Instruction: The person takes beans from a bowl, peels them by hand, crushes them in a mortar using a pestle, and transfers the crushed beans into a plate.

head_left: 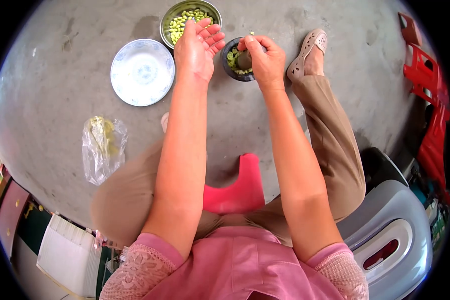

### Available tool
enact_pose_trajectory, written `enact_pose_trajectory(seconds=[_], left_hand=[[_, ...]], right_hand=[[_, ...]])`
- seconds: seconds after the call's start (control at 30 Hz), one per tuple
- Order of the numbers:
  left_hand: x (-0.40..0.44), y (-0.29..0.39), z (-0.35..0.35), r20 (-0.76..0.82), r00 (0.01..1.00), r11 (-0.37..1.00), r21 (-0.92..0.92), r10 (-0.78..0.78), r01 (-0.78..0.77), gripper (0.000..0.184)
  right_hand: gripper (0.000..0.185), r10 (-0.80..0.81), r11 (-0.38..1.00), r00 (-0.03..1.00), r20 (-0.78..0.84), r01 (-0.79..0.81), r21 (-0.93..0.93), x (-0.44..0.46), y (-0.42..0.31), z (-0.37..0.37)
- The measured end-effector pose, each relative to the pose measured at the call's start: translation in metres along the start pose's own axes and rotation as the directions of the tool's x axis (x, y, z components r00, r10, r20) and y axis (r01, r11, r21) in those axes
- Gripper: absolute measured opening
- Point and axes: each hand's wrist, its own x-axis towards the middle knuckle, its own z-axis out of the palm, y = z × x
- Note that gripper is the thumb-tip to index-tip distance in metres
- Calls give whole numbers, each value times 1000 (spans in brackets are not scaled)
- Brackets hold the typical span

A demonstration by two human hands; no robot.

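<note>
My right hand (267, 57) is closed around a dark pestle (244, 61), whose end rests in a dark stone mortar (226, 69). Crushed green pieces (233, 58) lie inside the mortar around the pestle. Palm turned up and fingers apart, my left hand (196, 50) is held left of the mortar with nothing in it. It partly covers a metal bowl (164, 26) of light green beans (191, 16). Beside that bowl stands a white plate with a pale blue pattern (142, 72).
A clear plastic bag (104, 150) with something yellowish-green lies on the grey concrete floor (50, 100). A pink-red plastic piece (240, 195) shows between my legs. At right are a grey plastic stool (395, 220) and red plastic stools (422, 72). My shoe (307, 52) is right of the mortar.
</note>
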Motion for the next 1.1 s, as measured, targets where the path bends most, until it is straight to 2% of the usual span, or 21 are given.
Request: enact_pose_trajectory(seconds=[0.1, 0.13, 0.23, 0.27, 0.33, 0.37, 0.4, 0.47, 0.53, 0.57, 0.6, 0.67, 0.7, 0.73, 0.8, 0.87, 0.97, 1.0, 1.07, 1.1], left_hand=[[-23, 27, 26, 4, 998, 998, -19, 56, -56, 35], [-32, 40, 36, 58, 995, 996, -27, 86, -84, 34], [-70, 85, 58, 136, 971, 978, 38, 196, -203, 36], [-82, 100, 60, 173, 956, 966, 64, 236, -250, 35], [-116, 124, 64, 216, 936, 950, 84, 277, -300, 34], [-139, 134, 63, 285, 911, 903, 225, 299, -366, 35], [-157, 140, 61, 355, 882, 828, 354, 311, -435, 36], [-168, 134, 47, 368, 884, 815, 391, 289, -428, 35], [-166, 120, 38, 279, 946, 874, 402, 166, -272, 33], [-164, 115, 41, 152, 984, 900, 409, 94, -149, 31], [-163, 117, 47, 153, 984, 904, 402, 89, -144, 31], [-158, 127, 62, 480, 855, 885, 288, 197, -366, 32], [-155, 130, 65, 496, 826, 814, 344, 266, -469, 33], [-149, 132, 67, 497, 828, 818, 341, 262, -463, 33], [-138, 133, 70, 385, 897, 894, 289, 219, -343, 32], [-136, 133, 70, 319, 930, 932, 247, 182, -267, 32], [-139, 141, 70, 318, 928, 937, 218, 195, -272, 32], [-141, 144, 70, 316, 928, 938, 215, 195, -271, 32], [-141, 147, 70, 318, 927, 937, 215, 200, -276, 33], [-141, 147, 69, 316, 928, 938, 213, 198, -272, 33]], right_hand=[[23, -59, 983, 998, 11, 60, -174, 0, -6, -5], [23, -87, 983, 996, 20, 89, -158, -3, -8, -7], [34, 44, 936, 992, -119, -82, -341, -21, -13, -9], [34, 24, 941, 993, -115, -62, -334, -25, -12, -7], [36, -74, 887, 973, -220, -37, -460, -37, -13, -7], [36, -30, 869, 966, -258, -103, -483, -42, -16, -7], [36, -37, 871, 966, -255, -94, -482, -46, -19, -9], [38, -53, 854, 961, -272, -98, -511, -50, -17, -9], [37, -55, 881, 962, -268, -80, -466, -52, -16, -8], [38, -45, 899, 962, -269, -78, -430, -55, -13, -10], [38, -47, 895, 962, -270, -80, -439, -58, -11, -12], [39, -326, 811, 927, -184, 175, -559, -64, -5, -13], [38, -306, 832, 941, -146, 189, -522, -67, -4, -13], [38, -304, 829, 941, -148, 184, -528, -63, -4, -14], [34, -168, 840, 983, -79, 101, -533, -56, -7, -16], [32, -22, 856, 991, -135, -51, -515, -32, -4, -30], [28, -28, 920, 984, -177, -44, -389, -32, -32, -40], [28, -22, 916, 984, -175, -50, -399, -35, -40, -38], [27, 14, 964, 987, -162, -57, -259, -40, -47, -32], [27, -9, 950, 990, -140, -35, -311, -33, -26, -32]])
